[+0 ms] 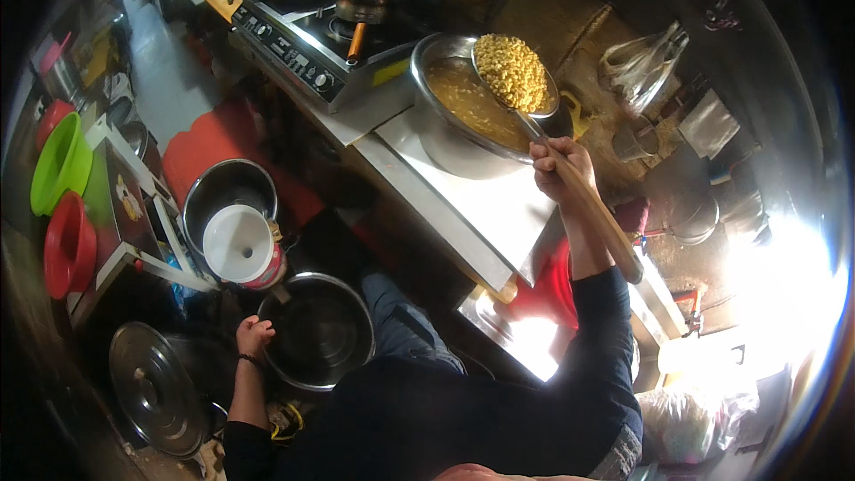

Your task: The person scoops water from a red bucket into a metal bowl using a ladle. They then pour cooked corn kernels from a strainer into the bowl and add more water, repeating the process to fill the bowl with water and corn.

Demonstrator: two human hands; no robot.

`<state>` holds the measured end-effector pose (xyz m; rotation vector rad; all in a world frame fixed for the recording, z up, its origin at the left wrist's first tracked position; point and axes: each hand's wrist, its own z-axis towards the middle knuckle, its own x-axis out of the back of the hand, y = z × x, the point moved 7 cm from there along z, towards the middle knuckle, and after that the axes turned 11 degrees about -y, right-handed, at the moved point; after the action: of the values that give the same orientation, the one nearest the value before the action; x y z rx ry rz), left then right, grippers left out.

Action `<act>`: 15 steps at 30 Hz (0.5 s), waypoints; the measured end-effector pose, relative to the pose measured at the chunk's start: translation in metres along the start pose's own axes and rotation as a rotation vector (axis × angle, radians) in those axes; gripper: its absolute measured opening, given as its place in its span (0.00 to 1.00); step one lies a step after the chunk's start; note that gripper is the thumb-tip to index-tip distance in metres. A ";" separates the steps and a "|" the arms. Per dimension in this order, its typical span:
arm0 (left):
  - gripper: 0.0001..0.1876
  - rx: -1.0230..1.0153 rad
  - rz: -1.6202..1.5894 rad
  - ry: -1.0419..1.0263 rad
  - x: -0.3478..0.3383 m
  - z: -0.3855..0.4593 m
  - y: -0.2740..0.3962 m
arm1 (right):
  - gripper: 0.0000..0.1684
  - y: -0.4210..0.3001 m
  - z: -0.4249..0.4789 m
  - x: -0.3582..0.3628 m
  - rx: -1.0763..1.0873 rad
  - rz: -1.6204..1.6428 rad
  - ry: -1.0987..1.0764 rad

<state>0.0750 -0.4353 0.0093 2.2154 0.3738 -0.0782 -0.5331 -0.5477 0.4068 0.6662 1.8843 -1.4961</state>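
Note:
My right hand [564, 170] grips the long wooden-handled strainer ladle [594, 210] near its metal neck. Its round bowl is heaped with small yellow grains or beans [509, 72], which look like soybeans. The ladle's bowl is held over the far side of a stainless steel basin [444, 150]. Murky brownish liquid with pale bits floating in it [461, 103] fills much of that basin. Lower left, my left hand [254, 335] hovers with curled fingers by the rim of a large metal pot [317, 334]; I see nothing in it.
Left of the basin is a double induction cooker [287, 47] with two small pans. A white funnel-like bowl [237, 244] overlaps another metal pot [230, 177]. A metal lid [157, 387] leans lower left. Green [61, 164] and red basins [70, 244] stand left. Glare covers the right.

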 end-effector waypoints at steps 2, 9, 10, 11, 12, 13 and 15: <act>0.16 -0.060 -0.052 -0.153 0.008 0.018 0.000 | 0.12 0.003 0.003 -0.001 -0.023 -0.004 -0.004; 0.10 -0.187 -0.107 -0.121 0.023 0.015 0.050 | 0.12 0.009 0.000 -0.017 -0.082 -0.078 -0.348; 0.11 -0.186 -0.085 -0.047 0.023 0.005 0.066 | 0.13 0.019 0.003 -0.019 -0.130 -0.028 -0.345; 0.15 -0.216 -0.111 0.026 0.025 -0.002 0.078 | 0.14 0.024 0.005 -0.030 -0.172 0.008 -0.342; 0.17 -0.239 -0.124 0.050 0.032 -0.003 0.087 | 0.12 0.034 0.007 -0.046 -0.144 0.005 -0.195; 0.19 -0.256 -0.135 0.053 0.034 0.001 0.094 | 0.12 0.042 0.010 -0.059 -0.177 0.011 -0.247; 0.22 -0.307 -0.135 -0.010 0.038 0.008 0.113 | 0.13 0.055 0.011 -0.081 -0.236 0.024 -0.346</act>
<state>0.1448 -0.4984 0.0828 1.8855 0.4958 -0.0979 -0.4373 -0.5462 0.4289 0.2973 1.7387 -1.2550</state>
